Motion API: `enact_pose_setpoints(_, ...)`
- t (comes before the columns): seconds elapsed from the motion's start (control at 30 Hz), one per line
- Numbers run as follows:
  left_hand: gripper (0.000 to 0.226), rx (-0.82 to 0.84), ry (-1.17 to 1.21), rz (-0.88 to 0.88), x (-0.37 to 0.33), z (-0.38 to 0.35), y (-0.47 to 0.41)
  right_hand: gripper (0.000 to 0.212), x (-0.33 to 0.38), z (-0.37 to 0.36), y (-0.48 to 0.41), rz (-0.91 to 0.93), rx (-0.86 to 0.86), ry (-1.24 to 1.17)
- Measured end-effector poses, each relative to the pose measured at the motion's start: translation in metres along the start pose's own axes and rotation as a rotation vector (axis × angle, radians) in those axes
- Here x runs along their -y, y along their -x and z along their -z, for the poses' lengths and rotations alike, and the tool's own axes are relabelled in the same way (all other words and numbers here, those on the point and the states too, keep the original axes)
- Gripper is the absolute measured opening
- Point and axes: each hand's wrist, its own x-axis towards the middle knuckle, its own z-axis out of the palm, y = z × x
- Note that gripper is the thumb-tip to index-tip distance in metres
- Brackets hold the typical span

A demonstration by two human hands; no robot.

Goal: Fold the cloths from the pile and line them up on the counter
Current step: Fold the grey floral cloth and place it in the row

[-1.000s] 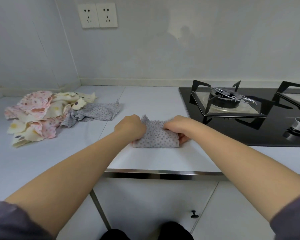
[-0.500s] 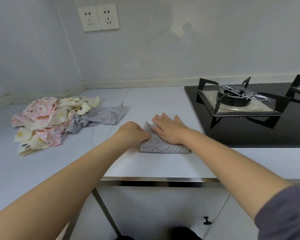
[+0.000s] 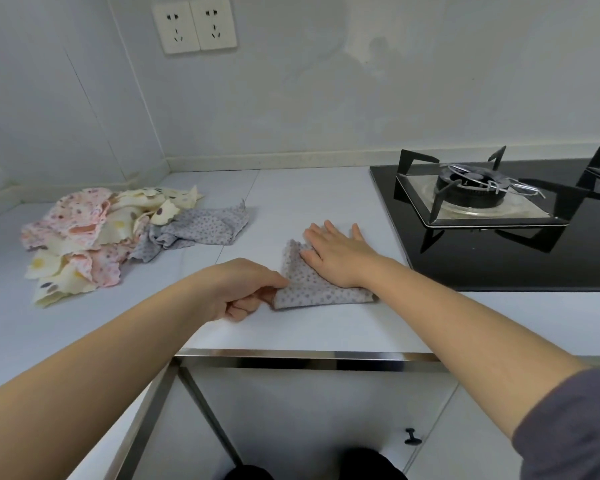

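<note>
A grey dotted cloth [image 3: 309, 284], folded small, lies on the white counter [image 3: 309, 202] just left of the stove. My right hand [image 3: 336, 251] rests flat on its far right part, fingers spread. My left hand [image 3: 243, 289] is curled at the cloth's near left corner and pinches its edge. The pile of unfolded cloths [image 3: 94, 237] sits at the far left: pink floral, cream with dots, and another grey dotted cloth [image 3: 205, 225] sticking out on its right side.
A black gas stove [image 3: 499, 216] with metal pan supports fills the right of the counter. The counter's metal front edge [image 3: 309, 355] runs below the cloth, with cabinet doors under it. Two wall sockets [image 3: 200, 24] are up on the back wall.
My right hand went from gripping the cloth to lying flat on it. My left hand slid back to the near left corner. The camera view has shifted closer and left.
</note>
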Motion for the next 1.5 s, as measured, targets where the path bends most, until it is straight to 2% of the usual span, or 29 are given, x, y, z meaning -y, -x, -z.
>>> enact_pose_setpoints(0.07, 0.018, -0.157, -0.148, -0.102, 0.000, 0.000, 0.004, 0.059, 0.000, 0.000, 0.002, 0.012, -0.035, -0.048)
enact_pose_setpoints(0.17, 0.006, -0.508, -0.422, -0.424, -0.003, -0.009, 0.001, 0.056, -0.003, 0.002, 0.010, 0.010, -0.192, -0.275)
enact_pose_setpoints(0.23, 0.019, -0.565, -0.566, -0.612, -0.008, -0.019, -0.006, 0.051, -0.007, 0.005, 0.019, -0.015, -0.282, -0.406)
enact_pose_setpoints(0.3, 0.038, -0.509, -0.770, -0.684, -0.013, -0.030, -0.018, 0.049, -0.012, 0.009, 0.030, -0.035, -0.313, -0.442)
enact_pose_setpoints(0.37, 0.053, -0.389, -0.989, -0.633, -0.011, -0.042, -0.029, 0.049, -0.019, 0.011, 0.041, -0.045, -0.316, -0.402)
enact_pose_setpoints(0.47, 0.060, -0.269, -1.090, -0.490, 0.001, -0.054, -0.037, 0.051, -0.026, 0.009, 0.060, -0.023, -0.258, -0.281)
enact_pose_setpoints(0.6, 0.061, -0.313, -1.090, -0.448, 0.007, -0.059, -0.034, 0.052, -0.027, 0.002, 0.077, 0.034, -0.151, -0.222)
enact_pose_setpoints(0.7, 0.067, -0.434, -1.097, -0.631, 0.013, -0.056, -0.026, 0.047, -0.029, 0.005, 0.087, 0.079, -0.214, -0.253)
enact_pose_setpoints(0.77, 0.079, -0.415, -1.159, -0.737, 0.018, -0.051, -0.021, 0.043, -0.030, 0.010, 0.094, 0.044, -0.346, -0.364)
enact_pose_setpoints(0.83, 0.074, -0.295, -1.127, -0.667, 0.021, -0.045, -0.021, 0.035, -0.027, 0.017, 0.103, -0.091, -0.402, -0.610)
enact_pose_setpoints(0.93, 0.062, -0.179, -1.087, -0.525, 0.021, -0.044, -0.021, 0.029, -0.021, 0.025, 0.109, -0.255, -0.223, -0.897)
enact_pose_setpoints(1.03, 0.062, -0.180, -1.127, -0.503, 0.018, -0.048, -0.019, 0.028, -0.020, 0.029, 0.113, -0.323, -0.028, -1.145)
enact_pose_setpoints(1.1, 0.062, -0.193, -1.143, -0.497, 0.018, -0.049, -0.018, 0.026, -0.022, 0.030, 0.113, -0.347, -0.001, -1.247)
enact_pose_setpoints(1.2, 0.061, -0.213, -1.144, -0.504, 0.019, -0.050, -0.016, 0.025, -0.023, 0.030, 0.112, -0.334, 0.004, -1.313)
enact_pose_setpoints(1.5, 0.060, -0.192, -1.134, -0.494, 0.019, -0.049, -0.015, 0.016, -0.020, 0.032, 0.112, -0.256, 0.098, -1.282)
